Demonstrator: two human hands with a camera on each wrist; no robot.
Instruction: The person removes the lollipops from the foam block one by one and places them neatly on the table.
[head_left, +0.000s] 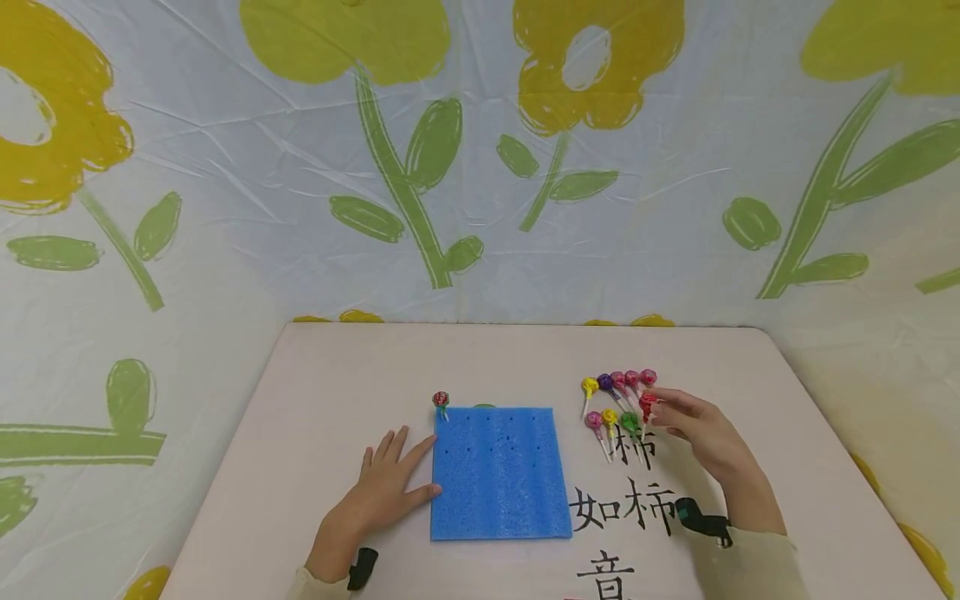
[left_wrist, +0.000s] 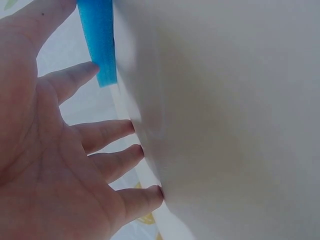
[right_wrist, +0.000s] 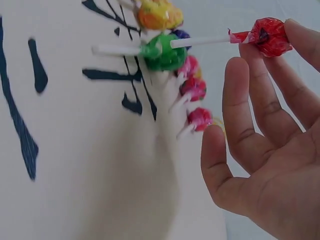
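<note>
A red-wrapped lollipop point(right_wrist: 271, 37) is pinched by its candy end between the thumb and fingertips of my right hand point(head_left: 701, 433). Its white stick points away from the palm, above the table in the right wrist view. Beside it lie other lollipops, among them a green one point(right_wrist: 165, 52) and a yellow one point(right_wrist: 159, 14). Fingers spread, my left hand point(head_left: 384, 490) rests on the table, with thumb and index finger against the left edge of a blue foam board point(head_left: 498, 492). Small holes dot the board, and a red-and-green lollipop point(head_left: 441, 400) stands at its far left corner.
Several lollipops lie in two rows right of the board, including a purple one point(head_left: 605, 382) and a pink one point(head_left: 594, 420). Black characters point(head_left: 622, 508) mark the white table point(head_left: 300, 400). A flowered cloth point(head_left: 465, 250) hangs behind and at the sides.
</note>
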